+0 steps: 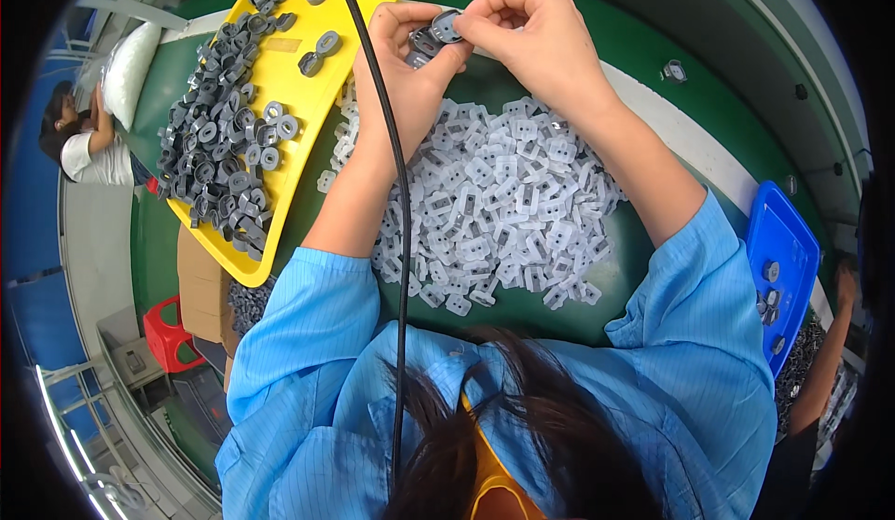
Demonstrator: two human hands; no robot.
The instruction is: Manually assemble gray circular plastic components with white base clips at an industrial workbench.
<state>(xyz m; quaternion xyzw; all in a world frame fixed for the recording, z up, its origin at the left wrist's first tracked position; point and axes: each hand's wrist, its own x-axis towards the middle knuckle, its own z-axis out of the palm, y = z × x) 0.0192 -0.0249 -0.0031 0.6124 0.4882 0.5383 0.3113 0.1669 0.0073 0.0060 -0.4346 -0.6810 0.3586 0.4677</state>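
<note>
My left hand (410, 77) is closed around a few small dark grey plastic parts (424, 42), held up over the far side of the bench. My right hand (541, 40) meets it from the right, thumb and fingers pinched at the rim of a grey oval plastic cap (447, 26). What lies between the right fingertips is partly hidden. Below both hands spreads a heap of translucent white plastic pieces (503, 194), flat and with small holes. To the left, a yellow tray (308, 100) carries many loose grey oval parts (210, 138).
A black cable (399, 194) hangs across the view past my left forearm. On the right is a blue tray (778, 226) with several grey parts, near another person's arm (825, 361). Another person (89, 138) handles a white bag (130, 72) at far left. A cardboard box (200, 287) and red stool (168, 333) stand lower left.
</note>
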